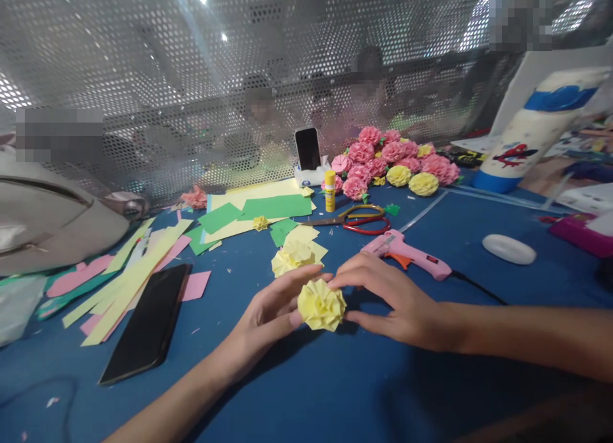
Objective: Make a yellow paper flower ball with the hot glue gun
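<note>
A pleated yellow paper flower (322, 306) is held between my two hands over the blue table. My left hand (271, 309) grips its left side, the thumb in front and the other fingers behind. On the right, my right hand (395, 299) pinches the flower's edge with its fingertips. Just behind the left fingers lies another yellow paper flower (292, 256), partly on pale yellow paper. A pink hot glue gun (416, 255) with an orange trigger lies beyond my right hand. Scissors (357, 218) with red and dark yellow handles rest behind it.
Pink paper flowers (395, 152) are heaped at the back. A glue stick (330, 191) stands near a propped phone (307, 148). Left are a black phone (148, 325), paper strips (138, 277) and a bag (57, 207). Right are a white mouse (508, 249) and a bottle (536, 130).
</note>
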Available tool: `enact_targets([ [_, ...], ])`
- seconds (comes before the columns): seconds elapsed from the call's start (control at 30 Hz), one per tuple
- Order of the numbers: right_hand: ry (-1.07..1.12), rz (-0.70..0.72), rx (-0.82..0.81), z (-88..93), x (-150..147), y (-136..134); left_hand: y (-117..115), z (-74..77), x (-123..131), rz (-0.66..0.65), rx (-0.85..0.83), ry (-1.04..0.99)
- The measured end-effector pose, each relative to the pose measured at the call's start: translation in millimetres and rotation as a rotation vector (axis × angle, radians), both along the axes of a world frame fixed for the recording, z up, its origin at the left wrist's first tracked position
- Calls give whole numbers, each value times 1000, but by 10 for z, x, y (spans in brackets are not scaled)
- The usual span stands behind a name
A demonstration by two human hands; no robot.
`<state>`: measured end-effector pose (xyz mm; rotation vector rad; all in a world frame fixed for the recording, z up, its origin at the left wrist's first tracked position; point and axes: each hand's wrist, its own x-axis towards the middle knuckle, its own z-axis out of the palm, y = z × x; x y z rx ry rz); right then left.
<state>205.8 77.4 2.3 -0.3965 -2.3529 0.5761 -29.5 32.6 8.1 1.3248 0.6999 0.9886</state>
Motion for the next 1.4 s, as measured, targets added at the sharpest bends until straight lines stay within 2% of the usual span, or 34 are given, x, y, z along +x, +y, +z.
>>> enact_targets([
  [0.13,23,13,22,-8,-13,12,-11,-8,-11,3,3,-11],
  [0.3,64,46,5,-29,-22,1,-61,-90,-72,-12,-1,9],
  [0.4,69,43,20,-31,-28,-2,-57,-118,-96,30,61,100],
  [0.6,24,95,65,14,-40,7,-52,-57,-130,181,365,542],
  [0.67,-56,161,138,19,-40,9,-70,-27,-144,236,446,544],
  [0.77,-200,231,254,6,-33,13,-98,-4,-166,387,505,479],
  [0.9,-283,225,302,-20,-25,22,-81,-10,-193,593,526,511],
  [1.03,-269,216,347,21,-36,3,31,-18,-236,677,567,624],
  [1.13,-164,138,427,133,5,-17,144,-28,-293,672,564,722],
  [1.2,-111,16,420,224,107,-3,206,-40,-335,654,542,777],
  [1.27,-120,-127,349,294,285,46,245,-52,-369,641,537,810],
  [1.4,-218,-510,14,290,790,223,248,-35,-395,590,646,877],
])
